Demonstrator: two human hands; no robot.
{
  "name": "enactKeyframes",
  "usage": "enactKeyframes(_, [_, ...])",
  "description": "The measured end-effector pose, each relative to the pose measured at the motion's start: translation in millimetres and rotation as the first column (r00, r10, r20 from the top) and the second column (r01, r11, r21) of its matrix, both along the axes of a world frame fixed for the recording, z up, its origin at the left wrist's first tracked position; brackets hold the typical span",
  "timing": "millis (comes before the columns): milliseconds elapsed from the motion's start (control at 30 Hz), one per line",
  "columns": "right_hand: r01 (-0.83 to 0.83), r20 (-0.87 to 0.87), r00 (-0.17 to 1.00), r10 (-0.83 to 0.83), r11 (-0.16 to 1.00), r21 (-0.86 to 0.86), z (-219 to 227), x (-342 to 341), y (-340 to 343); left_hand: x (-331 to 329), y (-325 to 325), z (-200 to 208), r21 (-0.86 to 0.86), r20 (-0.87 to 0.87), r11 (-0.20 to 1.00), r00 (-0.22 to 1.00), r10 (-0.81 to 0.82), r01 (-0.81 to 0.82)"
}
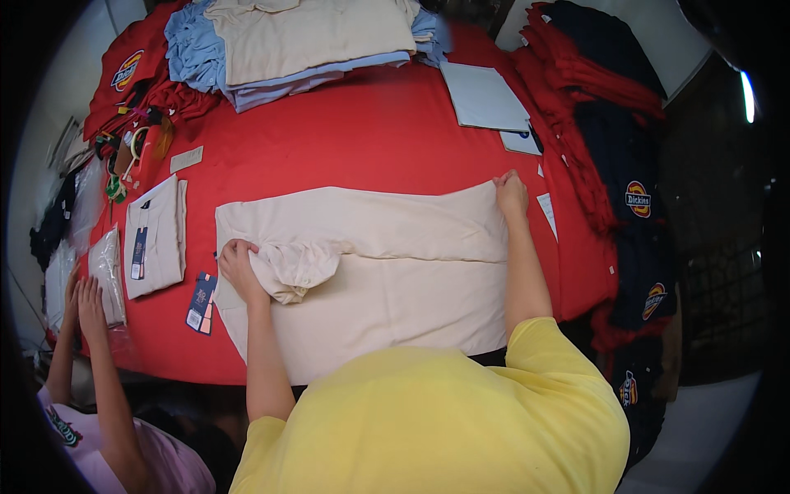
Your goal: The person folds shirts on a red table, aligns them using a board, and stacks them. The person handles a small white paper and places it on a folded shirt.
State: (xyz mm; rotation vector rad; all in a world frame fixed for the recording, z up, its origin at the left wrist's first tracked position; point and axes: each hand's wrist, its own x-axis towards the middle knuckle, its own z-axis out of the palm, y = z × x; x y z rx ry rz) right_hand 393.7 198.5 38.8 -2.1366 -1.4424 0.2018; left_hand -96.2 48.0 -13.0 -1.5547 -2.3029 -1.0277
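Observation:
A cream shirt (395, 272) lies spread sideways across the red-covered table in front of me, one long side folded over. Its sleeve (300, 265) is bunched on top near the left end. My left hand (239, 265) is closed on the fabric beside that sleeve, fingers curled at the shirt's left edge. At the far right corner, my right hand (512, 194) pinches the shirt's edge. A dark blue hang tag (202, 303) sticks out on the red cloth, just left of the shirt.
Left of me, a co-worker's hands (88, 305) rest at a plastic-bagged garment (105, 272), beside a folded pale shirt (156, 239). Folded garments (313, 41) are stacked at the back. Red and navy clothes (613, 156) line the right edge, near a white pad (485, 95).

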Motion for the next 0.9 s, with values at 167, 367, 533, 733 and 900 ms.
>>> enactKeyframes(167, [0.111, 0.065, 0.989, -0.131, 0.963, 0.244, 11.6, -3.7, 13.6, -2.6, -3.9, -3.7, -0.062, -0.031, 0.994, 0.996, 0.085, -0.086])
enactKeyframes(367, [-0.052, 0.140, 0.988, 0.065, 0.995, -0.090, 26.5, 14.3, -38.4, 3.4, -1.2, 2.7, -0.037, -0.058, 0.996, 0.996, 0.074, -0.076])
enactKeyframes(533, [0.009, 0.084, 0.996, 0.017, 0.955, -0.297, 9.3, 9.8, -96.8, -3.1, -5.2, -0.5, -0.042, -0.043, 0.996, 0.996, 0.077, -0.079])
enactKeyframes(733, [-0.149, 0.134, 0.985, 0.109, 0.931, 0.333, 30.7, 16.2, -72.9, -1.7, -3.1, -1.2, -0.058, -0.025, 0.996, 0.998, 0.066, -0.067])
enactKeyframes(900, [-0.087, 0.150, 0.987, 0.048, 0.961, 0.263, 24.9, 31.1, -76.8, 0.9, -0.4, -0.1, -0.034, -0.018, 0.998, 0.999, 0.045, -0.046])
